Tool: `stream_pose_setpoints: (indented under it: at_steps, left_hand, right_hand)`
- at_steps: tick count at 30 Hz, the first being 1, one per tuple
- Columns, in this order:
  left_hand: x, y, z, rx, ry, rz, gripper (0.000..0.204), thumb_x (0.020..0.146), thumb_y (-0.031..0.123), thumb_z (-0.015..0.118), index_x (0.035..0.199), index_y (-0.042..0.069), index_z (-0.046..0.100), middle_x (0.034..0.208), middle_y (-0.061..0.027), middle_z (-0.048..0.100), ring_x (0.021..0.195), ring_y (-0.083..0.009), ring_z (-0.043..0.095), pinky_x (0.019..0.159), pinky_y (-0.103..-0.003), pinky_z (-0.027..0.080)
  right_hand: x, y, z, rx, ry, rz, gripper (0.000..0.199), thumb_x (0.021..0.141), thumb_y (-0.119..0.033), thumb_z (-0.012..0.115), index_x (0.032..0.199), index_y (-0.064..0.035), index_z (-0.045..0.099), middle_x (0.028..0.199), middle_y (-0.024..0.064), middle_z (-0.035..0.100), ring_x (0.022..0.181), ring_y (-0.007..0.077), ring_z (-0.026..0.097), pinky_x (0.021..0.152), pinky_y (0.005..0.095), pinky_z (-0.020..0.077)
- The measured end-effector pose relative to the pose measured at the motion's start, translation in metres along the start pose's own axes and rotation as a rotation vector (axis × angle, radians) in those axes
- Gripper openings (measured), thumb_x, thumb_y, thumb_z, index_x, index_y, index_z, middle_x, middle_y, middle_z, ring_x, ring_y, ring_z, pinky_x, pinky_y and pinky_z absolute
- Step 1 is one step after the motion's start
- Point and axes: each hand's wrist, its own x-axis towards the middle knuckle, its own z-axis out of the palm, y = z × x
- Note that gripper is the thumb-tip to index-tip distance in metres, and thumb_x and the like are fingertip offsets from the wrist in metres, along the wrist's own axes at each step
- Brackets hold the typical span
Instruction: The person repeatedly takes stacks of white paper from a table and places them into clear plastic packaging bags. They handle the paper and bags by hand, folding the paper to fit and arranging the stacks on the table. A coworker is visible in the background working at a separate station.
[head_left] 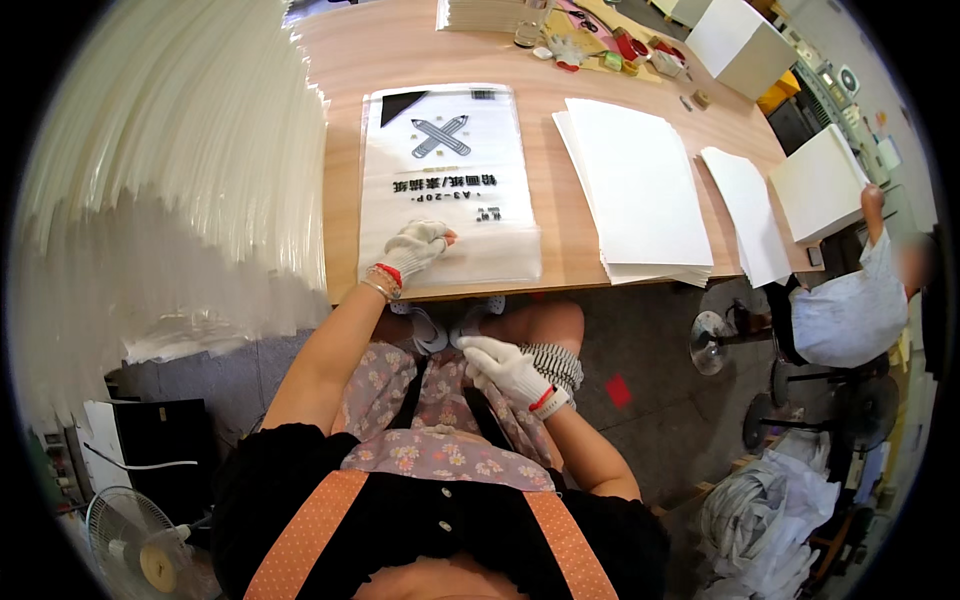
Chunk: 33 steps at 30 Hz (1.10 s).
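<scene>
A clear printed plastic bag (pixel 440 185) lies flat on the table in front of me, with a crossed-pencils picture and dark lettering on it. My left hand (pixel 418 248), in a white knitted glove with bare fingertips, rests on the bag's near part. Its fingers are curled, with thumb and forefinger pinched at the plastic. Over my lap, off the table edge, hangs my right hand (pixel 508 372), gloved in white too. Its fingers stretch out to the left, and I see nothing in them. Right of the bag lies a stack of white paper (pixel 640 185).
A tall pile of clear plastic bags (pixel 190 160) covers the table's left. Farther right are a smaller paper stack (pixel 745 210) and white blocks of paper (pixel 820 185). Tape rolls (pixel 630 45) and a glass (pixel 528 30) stand at the back. A co-worker (pixel 850 310) sits at right.
</scene>
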Motion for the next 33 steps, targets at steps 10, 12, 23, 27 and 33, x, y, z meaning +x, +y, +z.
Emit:
stream_pose_setpoints:
  at_steps: [10, 12, 23, 27, 33]
  left_hand:
    - [0.025, -0.006, -0.017, 0.014, 0.171, 0.118, 0.023, 0.089, 0.02, 0.05, 0.083, 0.005, 0.065, 0.065, -0.0094, 0.064, 0.059, -0.0145, 0.061, 0.056, -0.031, 0.048]
    - [0.032, -0.003, -0.04, -0.357, 0.318, 0.138, 0.023, 0.093, 0.021, 0.047, 0.083, 0.004, 0.06, 0.072, -0.0062, 0.064, 0.063, -0.0122, 0.058, 0.057, -0.028, 0.046]
    - [0.069, 0.086, -0.054, -0.55, 0.334, 0.122, 0.024, 0.09, 0.011, 0.051, 0.112, 0.003, 0.052, 0.088, -0.005, 0.069, 0.057, -0.0027, 0.046, 0.051, -0.019, 0.04]
    - [0.045, 0.15, -0.091, -0.286, 0.381, 0.222, 0.032, 0.086, 0.013, 0.058, 0.115, 0.0, 0.051, 0.089, -0.0049, 0.069, 0.064, -0.0095, 0.054, 0.06, -0.025, 0.045]
    - [0.024, 0.141, -0.074, 0.267, 0.582, 0.333, 0.046, 0.082, 0.014, 0.062, 0.123, -0.002, 0.046, 0.104, -0.0159, 0.058, 0.088, -0.0251, 0.059, 0.079, -0.037, 0.047]
  right_hand:
    - [0.149, -0.076, -0.02, 0.759, 0.259, -0.104, 0.041, 0.089, -0.024, 0.059, 0.123, -0.0031, 0.05, 0.106, 0.01, 0.06, 0.086, 0.0217, 0.06, 0.069, 0.0318, 0.0487]
    - [0.151, -0.084, -0.055, -0.164, 0.349, -0.072, 0.04, 0.085, -0.021, 0.064, 0.118, -0.0016, 0.053, 0.109, 0.0121, 0.058, 0.092, 0.0275, 0.059, 0.076, 0.0344, 0.0481]
    - [0.189, -0.118, -0.045, -0.657, 0.559, -0.623, 0.036, 0.08, -0.013, 0.061, 0.114, -0.0059, 0.053, 0.119, 0.0203, 0.053, 0.103, 0.0367, 0.055, 0.089, 0.0421, 0.0448]
    - [0.169, -0.1, -0.04, -1.037, 0.718, -0.632, 0.033, 0.084, -0.02, 0.057, 0.114, -0.0061, 0.055, 0.113, 0.0188, 0.058, 0.103, 0.0329, 0.057, 0.088, 0.0391, 0.0455]
    - [0.094, -0.037, -0.118, -0.277, 0.312, -0.65, 0.045, 0.079, -0.024, 0.066, 0.12, -0.0094, 0.056, 0.101, 0.0124, 0.064, 0.097, 0.0256, 0.06, 0.083, 0.0359, 0.05]
